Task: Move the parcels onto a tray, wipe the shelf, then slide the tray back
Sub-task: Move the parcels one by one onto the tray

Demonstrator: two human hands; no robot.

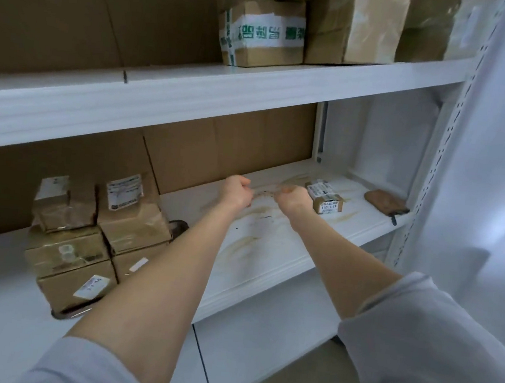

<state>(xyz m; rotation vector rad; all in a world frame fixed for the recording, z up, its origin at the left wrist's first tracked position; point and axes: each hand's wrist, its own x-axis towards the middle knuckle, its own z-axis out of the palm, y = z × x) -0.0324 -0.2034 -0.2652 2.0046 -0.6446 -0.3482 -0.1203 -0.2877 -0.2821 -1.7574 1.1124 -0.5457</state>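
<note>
Several brown cardboard parcels (102,232) stand stacked on a dark tray (64,315) at the left of the middle shelf (268,273). One small labelled parcel (325,199) lies alone on the shelf further right. My left hand (239,191) and my right hand (294,199) hover side by side above the shelf's back part, fingers curled with nothing in them. The right hand is just left of the small parcel, close to it but apart. Brown smears and dark specks mark the white shelf surface under my arms.
A brown cloth (386,201) lies at the shelf's far right end beside the perforated upright (438,166). More taped boxes (266,32) fill the upper shelf. Cardboard lines the back wall. A white curtain (501,153) hangs at the right.
</note>
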